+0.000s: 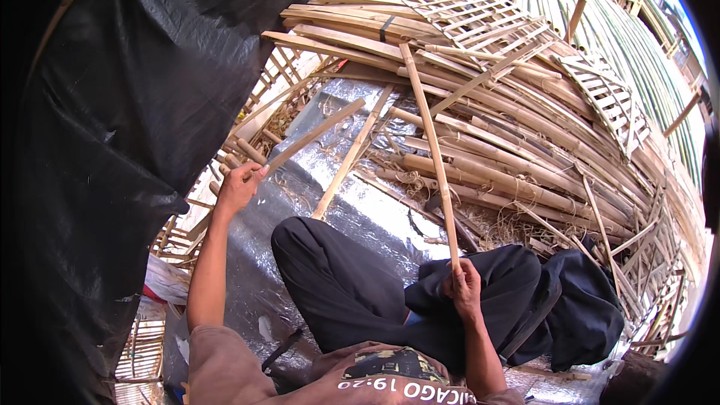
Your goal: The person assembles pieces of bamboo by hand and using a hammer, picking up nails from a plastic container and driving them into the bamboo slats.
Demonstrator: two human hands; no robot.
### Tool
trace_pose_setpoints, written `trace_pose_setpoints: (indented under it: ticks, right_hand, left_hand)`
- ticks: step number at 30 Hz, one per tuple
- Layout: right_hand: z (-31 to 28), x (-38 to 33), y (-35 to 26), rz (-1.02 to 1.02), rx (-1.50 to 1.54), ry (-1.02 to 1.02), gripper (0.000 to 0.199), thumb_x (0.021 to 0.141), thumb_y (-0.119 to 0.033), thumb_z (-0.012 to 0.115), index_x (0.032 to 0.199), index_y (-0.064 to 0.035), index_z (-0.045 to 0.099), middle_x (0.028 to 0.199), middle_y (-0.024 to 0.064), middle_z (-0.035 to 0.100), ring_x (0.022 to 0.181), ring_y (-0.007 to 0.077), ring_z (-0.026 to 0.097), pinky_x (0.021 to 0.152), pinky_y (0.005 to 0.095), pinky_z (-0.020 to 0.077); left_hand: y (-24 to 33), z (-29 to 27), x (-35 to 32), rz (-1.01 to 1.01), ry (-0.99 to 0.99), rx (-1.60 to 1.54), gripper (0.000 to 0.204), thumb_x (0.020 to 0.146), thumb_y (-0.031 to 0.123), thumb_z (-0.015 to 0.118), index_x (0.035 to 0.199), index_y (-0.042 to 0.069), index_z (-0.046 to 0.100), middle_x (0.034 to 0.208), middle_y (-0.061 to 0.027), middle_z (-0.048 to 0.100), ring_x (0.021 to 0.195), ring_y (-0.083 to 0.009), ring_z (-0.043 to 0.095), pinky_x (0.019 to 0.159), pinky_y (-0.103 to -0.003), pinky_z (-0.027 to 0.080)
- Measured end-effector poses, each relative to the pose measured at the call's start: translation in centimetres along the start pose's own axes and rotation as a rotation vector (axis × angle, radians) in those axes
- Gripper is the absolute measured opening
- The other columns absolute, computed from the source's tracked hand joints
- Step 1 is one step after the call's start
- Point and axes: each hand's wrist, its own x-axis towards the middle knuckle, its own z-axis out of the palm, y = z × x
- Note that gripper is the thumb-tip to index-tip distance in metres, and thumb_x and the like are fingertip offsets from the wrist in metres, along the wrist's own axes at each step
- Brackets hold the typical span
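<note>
My left hand (241, 184), out to the left, is closed on the end of a short flat bamboo strip (315, 136), which slants away to the upper right. Above my lap, my right hand (463, 285) grips the near end of a long, narrow bamboo strip (431, 142). Its far end reaches over the stacked bamboo. Between these two, another bamboo strip (352, 154) slants across the shiny silver sheet (300, 169), touched by neither hand.
A large pile of split bamboo (510, 172) spreads ahead and to the right, with woven lattice panels (480, 19) on top. Black plastic sheeting (142, 105) hangs at the left. My folded legs (337, 277) in dark trousers rest on the silver sheet. Bamboo shavings (495, 232) lie by the pile.
</note>
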Motion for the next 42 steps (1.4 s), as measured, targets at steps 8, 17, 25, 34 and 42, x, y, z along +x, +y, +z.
trace_pose_setpoints:
  ticks: [8, 17, 25, 34, 42]
  right_hand:
    - [0.3, -0.2, 0.7, -0.033, -0.208, 0.031, 0.016, 0.095, -0.013, 0.07, 0.102, -0.0006, 0.063, 0.067, -0.0065, 0.051, 0.058, 0.0018, 0.042, 0.051, 0.0206, 0.0318]
    - [0.5, 0.1, -0.1, 0.115, -0.239, 0.037, 0.017, 0.095, -0.016, 0.07, 0.097, 0.0005, 0.066, 0.066, -0.007, 0.051, 0.057, 0.0015, 0.041, 0.05, 0.0206, 0.0305]
    - [-0.1, 1.6, 1.7, 0.016, -0.369, 0.068, 0.02, 0.099, -0.021, 0.065, 0.097, -0.001, 0.064, 0.068, -0.0078, 0.05, 0.056, 0.0011, 0.039, 0.049, 0.02, 0.0288]
    - [7.8, 5.7, -5.4, -0.069, 0.002, -0.049, 0.02, 0.104, -0.025, 0.057, 0.098, -0.0053, 0.057, 0.066, -0.0023, 0.053, 0.055, 0.0052, 0.048, 0.052, 0.0224, 0.0399]
    - [10.1, 8.8, -8.6, -0.071, -0.074, -0.137, 0.025, 0.098, -0.025, 0.066, 0.093, -0.0011, 0.067, 0.075, -0.0007, 0.063, 0.066, 0.0055, 0.056, 0.059, 0.0226, 0.0437]
  left_hand:
    - [4.4, -2.7, 2.3, 0.109, 0.018, 0.032, 0.037, 0.096, 0.043, 0.065, 0.106, 0.008, 0.071, 0.062, -0.003, 0.06, 0.054, -0.0094, 0.055, 0.053, -0.029, 0.044]
    - [5.3, -5.3, 2.8, 0.239, 0.033, -0.134, 0.037, 0.092, 0.037, 0.072, 0.095, 0.001, 0.074, 0.063, 0.0045, 0.056, 0.054, -0.0032, 0.045, 0.049, -0.023, 0.037]
    - [7.0, -7.0, 2.9, 0.216, 0.031, -0.141, 0.036, 0.095, 0.038, 0.069, 0.097, 0.002, 0.072, 0.061, 0.0058, 0.049, 0.054, -0.0028, 0.041, 0.049, -0.024, 0.035]
    - [13.9, -0.5, 4.4, 0.195, -0.045, -0.803, 0.023, 0.101, 0.028, 0.059, 0.111, 0.008, 0.052, 0.081, -0.0032, 0.063, 0.061, -0.011, 0.063, 0.055, -0.024, 0.053]
    - [22.2, 12.3, 1.7, 0.133, -0.261, -1.053, 0.031, 0.099, 0.028, 0.062, 0.121, 0.009, 0.053, 0.105, -0.0128, 0.069, 0.076, -0.0213, 0.073, 0.066, -0.033, 0.063]
